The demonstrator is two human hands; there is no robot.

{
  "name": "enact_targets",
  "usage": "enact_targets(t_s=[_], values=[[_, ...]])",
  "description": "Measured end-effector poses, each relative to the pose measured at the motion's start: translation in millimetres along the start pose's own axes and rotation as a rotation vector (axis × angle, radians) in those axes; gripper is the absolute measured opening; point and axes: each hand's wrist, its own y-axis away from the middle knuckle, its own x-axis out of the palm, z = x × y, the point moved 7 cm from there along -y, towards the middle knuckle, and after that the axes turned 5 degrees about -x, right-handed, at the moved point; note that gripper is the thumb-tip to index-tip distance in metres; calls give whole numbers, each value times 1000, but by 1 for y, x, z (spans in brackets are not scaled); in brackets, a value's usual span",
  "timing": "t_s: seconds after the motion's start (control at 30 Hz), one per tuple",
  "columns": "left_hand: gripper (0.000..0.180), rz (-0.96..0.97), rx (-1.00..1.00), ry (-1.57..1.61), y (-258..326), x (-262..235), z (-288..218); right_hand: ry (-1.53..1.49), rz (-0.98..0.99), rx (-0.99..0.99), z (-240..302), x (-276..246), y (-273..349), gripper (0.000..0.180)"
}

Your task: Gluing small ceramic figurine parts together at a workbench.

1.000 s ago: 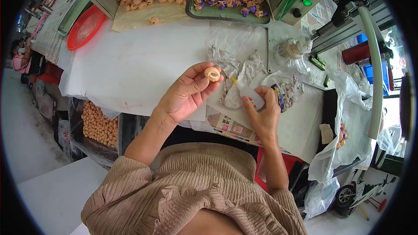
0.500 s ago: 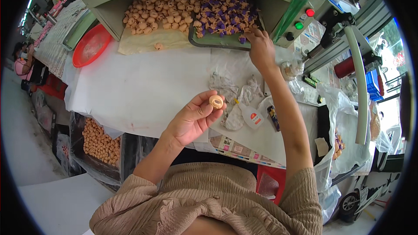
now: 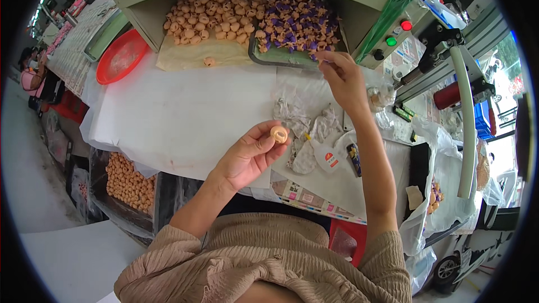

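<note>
My left hand point(image 3: 251, 154) holds a small hollow peach-coloured ball point(image 3: 279, 133) between thumb and fingers, above the white table covering. A dark oval opening shows in the ball's upper side. My right hand point(image 3: 345, 81) is at the front right edge of a dark tray point(image 3: 292, 62), its thumb and fingertips pinched together. Something small and peach-coloured seems to be between them, mostly hidden. The tray carries a heap of small peach-and-purple pieces point(image 3: 295, 19). Left of it lies a pile of hollow peach balls point(image 3: 210, 14) on a yellowish sheet point(image 3: 185, 59).
A red basin point(image 3: 120, 56) sits at the far left. Right of my left hand are a white bottle point(image 3: 325, 157) and crumpled cloths point(image 3: 306, 157). A metal press-like arm point(image 3: 438, 73) stands at the right. A box of peach balls point(image 3: 130, 185) is low at the left.
My right hand has drawn back slightly from the pieces in the tray, fingertips now pinched. The ball in my left hand stays nearly in place, turned a little.
</note>
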Motion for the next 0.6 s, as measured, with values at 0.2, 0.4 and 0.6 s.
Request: enact_targets(t_s=[0.2, 0.4, 0.6], values=[[36, 43, 18, -31, -17, 9, 4, -428, 136, 324, 55, 0, 86, 23], [36, 75, -49, -56, -23, 14, 29, -441, 110, 298, 55, -2, 127, 22], [36, 75, -32, -184, -19, 19, 35, -413, 83, 324, 55, -5, 139, 22]])
